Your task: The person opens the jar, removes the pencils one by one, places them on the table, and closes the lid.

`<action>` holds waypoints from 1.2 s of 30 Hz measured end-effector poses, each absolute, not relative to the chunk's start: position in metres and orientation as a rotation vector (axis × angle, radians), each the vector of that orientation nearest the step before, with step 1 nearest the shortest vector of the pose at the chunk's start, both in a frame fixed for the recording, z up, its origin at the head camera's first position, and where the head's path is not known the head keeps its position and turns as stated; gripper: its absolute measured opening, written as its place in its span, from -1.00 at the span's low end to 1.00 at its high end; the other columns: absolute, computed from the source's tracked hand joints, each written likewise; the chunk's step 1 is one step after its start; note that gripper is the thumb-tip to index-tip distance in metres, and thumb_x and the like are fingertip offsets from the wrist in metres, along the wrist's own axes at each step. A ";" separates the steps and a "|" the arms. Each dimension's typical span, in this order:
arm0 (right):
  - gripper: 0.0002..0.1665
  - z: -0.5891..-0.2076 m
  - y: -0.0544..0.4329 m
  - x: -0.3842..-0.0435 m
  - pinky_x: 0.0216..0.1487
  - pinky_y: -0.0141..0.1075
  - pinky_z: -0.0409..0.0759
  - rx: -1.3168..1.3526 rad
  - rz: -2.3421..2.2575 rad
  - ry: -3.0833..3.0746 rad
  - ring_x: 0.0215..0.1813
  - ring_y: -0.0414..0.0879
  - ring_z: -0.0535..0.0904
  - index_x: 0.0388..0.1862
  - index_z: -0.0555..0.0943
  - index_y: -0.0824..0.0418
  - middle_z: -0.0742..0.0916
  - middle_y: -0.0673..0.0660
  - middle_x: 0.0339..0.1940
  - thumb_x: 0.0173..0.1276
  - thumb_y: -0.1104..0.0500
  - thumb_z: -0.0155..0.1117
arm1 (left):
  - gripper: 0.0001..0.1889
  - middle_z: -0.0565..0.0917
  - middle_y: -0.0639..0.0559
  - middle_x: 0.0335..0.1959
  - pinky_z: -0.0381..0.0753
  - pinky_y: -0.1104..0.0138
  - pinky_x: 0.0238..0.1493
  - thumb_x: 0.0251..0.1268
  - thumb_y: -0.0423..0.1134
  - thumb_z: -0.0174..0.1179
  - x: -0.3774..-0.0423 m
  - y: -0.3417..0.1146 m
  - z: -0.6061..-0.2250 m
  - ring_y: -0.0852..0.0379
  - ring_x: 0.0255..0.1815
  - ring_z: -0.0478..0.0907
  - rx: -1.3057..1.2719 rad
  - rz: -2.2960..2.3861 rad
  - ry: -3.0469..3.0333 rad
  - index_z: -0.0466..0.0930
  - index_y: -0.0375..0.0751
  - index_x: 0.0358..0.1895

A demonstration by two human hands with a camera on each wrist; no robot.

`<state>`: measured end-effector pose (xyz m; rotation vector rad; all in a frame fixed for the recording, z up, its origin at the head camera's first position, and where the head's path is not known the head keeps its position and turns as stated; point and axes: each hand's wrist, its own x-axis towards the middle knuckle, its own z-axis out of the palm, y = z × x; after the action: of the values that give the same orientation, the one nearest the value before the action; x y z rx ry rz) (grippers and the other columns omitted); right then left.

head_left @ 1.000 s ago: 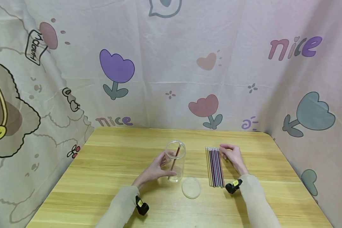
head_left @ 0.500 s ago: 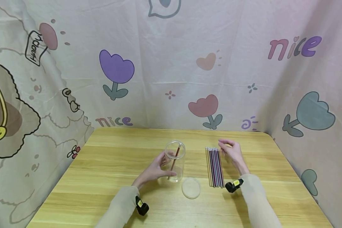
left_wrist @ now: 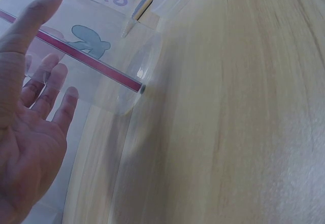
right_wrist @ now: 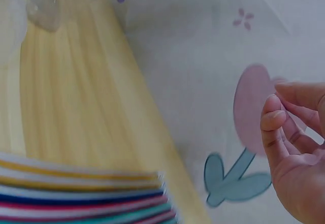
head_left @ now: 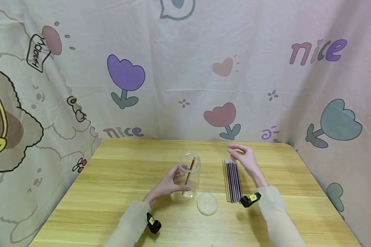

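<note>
My left hand [head_left: 170, 184] grips a clear, wide-mouthed jar [head_left: 195, 179] from its left side, thumb in front and fingers behind. Inside leans a single dark red pencil [head_left: 190, 173]; in the left wrist view the red pencil [left_wrist: 94, 61] reaches the jar's bottom. To the right, several striped pencils [head_left: 233, 183] lie side by side in a row. Above their far ends hovers my right hand [head_left: 247, 160], fingers loosely bent. The right wrist view shows that hand [right_wrist: 299, 148] holding nothing, apart from the pencils [right_wrist: 81, 193].
A round clear lid [head_left: 207, 204] lies flat between the jar and the pencil row, nearer to me. The wooden table [head_left: 123, 171] ends at a printed cloth [head_left: 173, 68] behind. Each wrist carries a small black camera [head_left: 154, 223].
My right hand has lifted and shifted left, from beside the pencil row to above its far ends. The left hand, jar and pencils stay as they were.
</note>
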<state>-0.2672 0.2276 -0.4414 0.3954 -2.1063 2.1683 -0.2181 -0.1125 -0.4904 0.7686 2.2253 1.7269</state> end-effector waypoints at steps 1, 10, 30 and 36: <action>-0.78 -0.438 0.224 -0.266 -0.53 -0.52 0.56 0.426 2.165 -2.113 -0.55 -0.28 0.56 -0.13 0.72 0.05 0.74 -0.10 -0.50 0.40 0.35 0.29 | -0.16 0.41 -0.12 0.45 0.21 -0.19 0.57 0.05 -0.22 0.53 -0.218 -0.113 -0.490 -0.22 0.55 0.27 0.767 1.726 2.226 0.28 -0.08 0.42; -0.80 -0.408 0.190 -0.256 -0.57 -0.48 0.49 0.685 2.057 -2.221 -0.57 -0.24 0.52 -0.08 0.73 0.12 0.73 -0.01 -0.54 0.39 0.33 0.31 | -0.17 0.42 -0.09 0.45 0.22 -0.18 0.57 0.05 -0.23 0.53 -0.219 -0.113 -0.493 -0.21 0.55 0.28 0.771 1.734 2.225 0.29 -0.05 0.41; -0.83 -0.378 0.146 -0.253 -0.63 -0.48 0.40 1.080 1.754 -2.399 -0.58 -0.30 0.42 -0.10 0.75 0.30 0.68 0.19 -0.30 0.38 0.31 0.32 | -0.11 0.36 -0.13 0.50 0.23 -0.19 0.56 0.07 -0.23 0.52 -0.219 -0.112 -0.490 -0.25 0.56 0.25 0.764 1.717 2.220 0.22 -0.15 0.46; -0.84 -0.372 0.137 -0.255 -0.60 -0.49 0.45 1.136 1.661 -2.465 -0.52 -0.30 0.45 -0.12 0.77 0.28 0.72 0.23 -0.27 0.35 0.31 0.35 | -0.12 0.37 -0.12 0.50 0.23 -0.21 0.56 0.07 -0.24 0.52 -0.218 -0.112 -0.489 -0.26 0.55 0.26 0.755 1.719 2.217 0.23 -0.11 0.46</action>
<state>-0.2552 0.1373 -0.3720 1.1357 -2.4648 1.6607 -0.2180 -0.1119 -0.4887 0.7548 2.2175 1.7186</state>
